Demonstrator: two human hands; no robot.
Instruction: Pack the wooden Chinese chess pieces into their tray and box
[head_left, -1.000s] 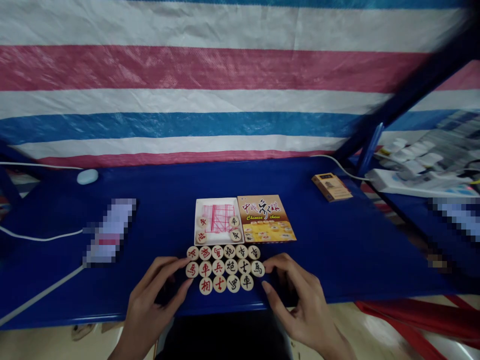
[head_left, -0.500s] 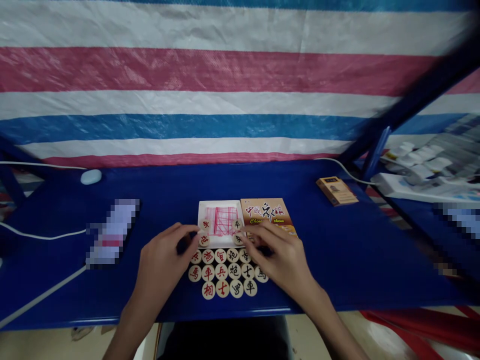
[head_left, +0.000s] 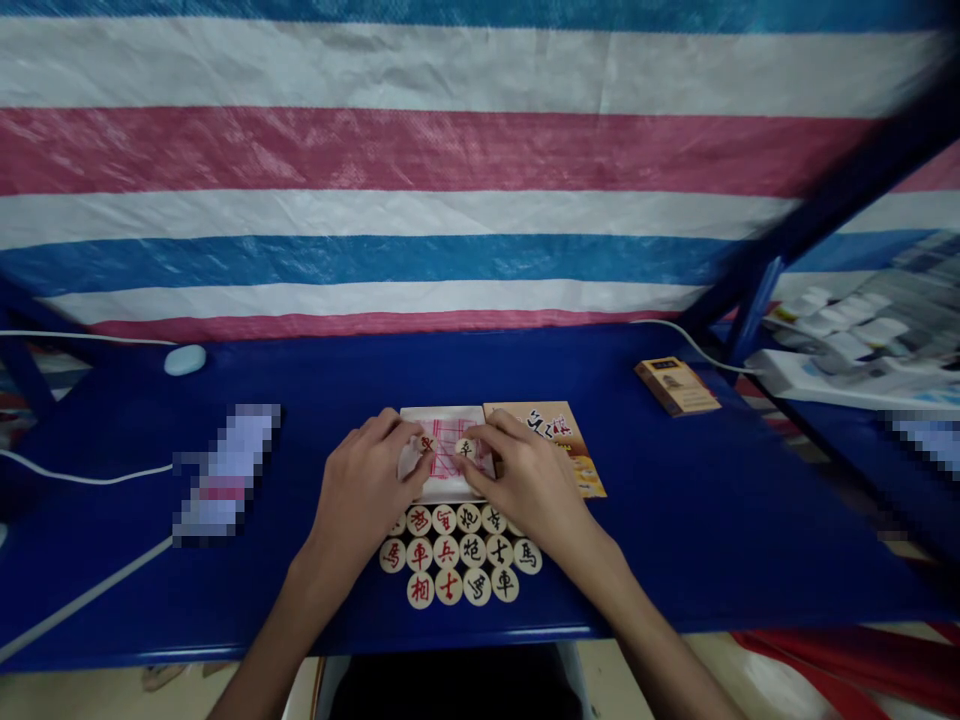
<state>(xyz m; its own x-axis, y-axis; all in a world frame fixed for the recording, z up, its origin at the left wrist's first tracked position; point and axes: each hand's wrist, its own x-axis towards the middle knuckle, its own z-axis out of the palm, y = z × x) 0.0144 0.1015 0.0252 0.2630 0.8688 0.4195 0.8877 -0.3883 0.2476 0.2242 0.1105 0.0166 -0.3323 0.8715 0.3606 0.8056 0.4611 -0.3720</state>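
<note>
My left hand is closed on a round Chinese chess piece with a red character, held over the left part of a white tray. Opposite it, my right hand grips a Chinese chess piece with a black character, its fingers over the tray's right side. A pink-lined sheet lies inside the tray. In front of the tray, rows of chess pieces lie face up, red characters on the left and black on the right. My hands hide some outer pieces.
The printed Chinese chess box lid lies right of the tray, partly under my right hand. A pixelated phone with a cable is at left, near a pale-blue rounded object. A small brown box and a power strip are at right.
Both hands have moved inward over the tray, bringing a red and a black piece closer together. Each hand had two pieces at its fingers before; one shows at each now.
</note>
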